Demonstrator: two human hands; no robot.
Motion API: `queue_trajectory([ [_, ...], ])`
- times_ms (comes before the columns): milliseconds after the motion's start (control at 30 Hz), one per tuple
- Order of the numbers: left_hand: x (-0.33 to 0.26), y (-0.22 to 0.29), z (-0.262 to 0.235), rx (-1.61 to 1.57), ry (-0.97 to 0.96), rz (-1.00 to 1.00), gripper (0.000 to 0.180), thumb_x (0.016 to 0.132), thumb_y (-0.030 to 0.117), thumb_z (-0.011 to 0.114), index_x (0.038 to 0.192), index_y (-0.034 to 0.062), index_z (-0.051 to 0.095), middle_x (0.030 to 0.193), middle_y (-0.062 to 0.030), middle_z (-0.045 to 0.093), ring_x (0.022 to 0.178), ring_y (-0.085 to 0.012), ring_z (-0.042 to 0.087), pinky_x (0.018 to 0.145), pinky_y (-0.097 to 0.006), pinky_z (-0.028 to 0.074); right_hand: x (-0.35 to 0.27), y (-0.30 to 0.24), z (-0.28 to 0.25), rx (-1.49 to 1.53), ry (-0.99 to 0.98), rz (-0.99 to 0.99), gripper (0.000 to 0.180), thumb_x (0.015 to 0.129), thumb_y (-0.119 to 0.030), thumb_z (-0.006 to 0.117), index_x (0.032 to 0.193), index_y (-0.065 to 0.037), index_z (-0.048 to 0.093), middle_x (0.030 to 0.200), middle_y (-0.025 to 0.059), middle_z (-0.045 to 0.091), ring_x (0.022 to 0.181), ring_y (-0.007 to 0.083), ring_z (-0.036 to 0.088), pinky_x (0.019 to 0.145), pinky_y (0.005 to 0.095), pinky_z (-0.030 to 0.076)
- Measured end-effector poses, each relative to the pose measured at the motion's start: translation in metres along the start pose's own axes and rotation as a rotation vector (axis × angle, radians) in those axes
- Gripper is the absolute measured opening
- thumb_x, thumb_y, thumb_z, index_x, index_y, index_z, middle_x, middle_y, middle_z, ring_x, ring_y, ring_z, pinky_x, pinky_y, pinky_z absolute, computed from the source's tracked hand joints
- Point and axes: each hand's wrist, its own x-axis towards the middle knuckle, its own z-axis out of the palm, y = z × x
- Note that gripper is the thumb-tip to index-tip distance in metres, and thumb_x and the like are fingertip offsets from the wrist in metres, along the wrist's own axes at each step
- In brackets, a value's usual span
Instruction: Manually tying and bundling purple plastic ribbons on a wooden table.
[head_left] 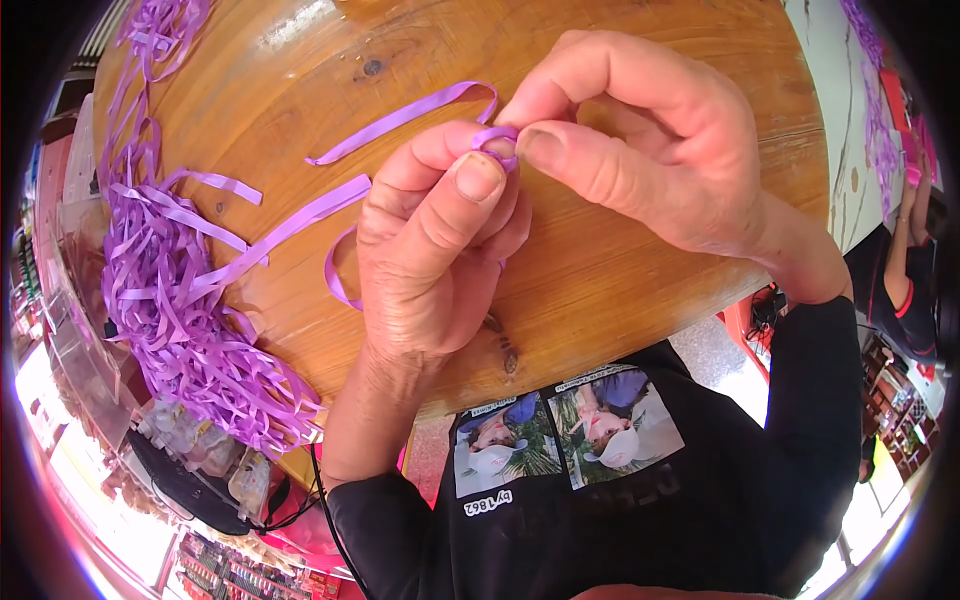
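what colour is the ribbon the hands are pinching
Light purple ribbon, pinched between left hand and right hand; clearest in the head view.

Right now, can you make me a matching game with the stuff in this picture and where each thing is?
Things:
1. purple ribbon loop
2. heap of purple ribbon strips
3. round wooden table
4. left hand

Places:
A. under both hands
B. piled at the table's left edge
C. pinched between the fingers of both hands
D. in the middle, thumb pointing up

Pairs: 1-C, 2-B, 3-A, 4-D
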Motion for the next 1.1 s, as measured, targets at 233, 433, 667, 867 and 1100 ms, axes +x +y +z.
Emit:
queue_trajectory([
  [233, -0.002, -0.002, -0.003, -0.006, -0.007, -0.025, 0.017, 0.088, 0.011, 0.058, 0.103, 0.0032, 0.060, 0.072, 0.0046, 0.051, 0.054, -0.0045, 0.031, 0.048, -0.020, 0.026, 0.004, 0.005, -0.001, -0.232, 0.052, -0.239, 0.016, 0.079, 0.002, 0.063, 0.094, 0.000, 0.060, 0.082, 0.0063, 0.060, 0.073, 0.0133, 0.056, 0.063, 0.0242, 0.044],
  [433, -0.004, 0.001, -0.003, -0.008, 0.045, -0.022, 0.017, 0.088, 0.011, 0.058, 0.103, 0.0031, 0.061, 0.075, 0.0032, 0.054, 0.054, -0.0046, 0.032, 0.048, -0.020, 0.027, 0.007, 0.005, -0.002, -0.347, 0.059, -0.336, 0.012, 0.076, -0.005, 0.070, 0.086, -0.004, 0.063, 0.081, 0.0056, 0.063, 0.074, 0.0131, 0.061, 0.063, 0.0245, 0.047],
  [667, -0.006, 0.000, 0.000, 0.085, 0.144, -0.021, 0.013, 0.085, 0.004, 0.060, 0.098, 0.0014, 0.062, 0.073, 0.0019, 0.054, 0.055, -0.0054, 0.037, 0.048, -0.021, 0.029, 0.009, 0.001, -0.004, -0.412, 0.068, -0.432, 0.015, 0.074, -0.003, 0.068, 0.088, -0.002, 0.063, 0.081, 0.0064, 0.061, 0.071, 0.0149, 0.058, 0.058, 0.0261, 0.042],
  [867, -0.008, 0.001, -0.001, 0.078, 0.141, -0.025, 0.013, 0.085, 0.004, 0.061, 0.098, -0.0002, 0.061, 0.075, 0.0013, 0.055, 0.056, -0.0057, 0.038, 0.048, -0.021, 0.028, 0.011, -0.028, -0.018, -0.480, -0.041, -0.360, 0.021, 0.075, -0.004, 0.067, 0.095, 0.001, 0.063, 0.085, 0.0082, 0.061, 0.072, 0.0169, 0.057, 0.055, 0.0268, 0.038],
  [1100, -0.006, 0.000, 0.013, 0.407, 0.184, 0.047, 0.017, 0.087, 0.010, 0.058, 0.102, 0.0007, 0.057, 0.070, 0.0023, 0.050, 0.054, -0.0052, 0.034, 0.049, -0.020, 0.027, 0.000, 0.003, -0.009, -0.014, -0.022, -0.025, 0.014, 0.073, 0.009, 0.060, 0.084, 0.000, 0.060, 0.080, 0.0070, 0.056, 0.071, 0.0137, 0.052, 0.061, 0.0241, 0.040],
])
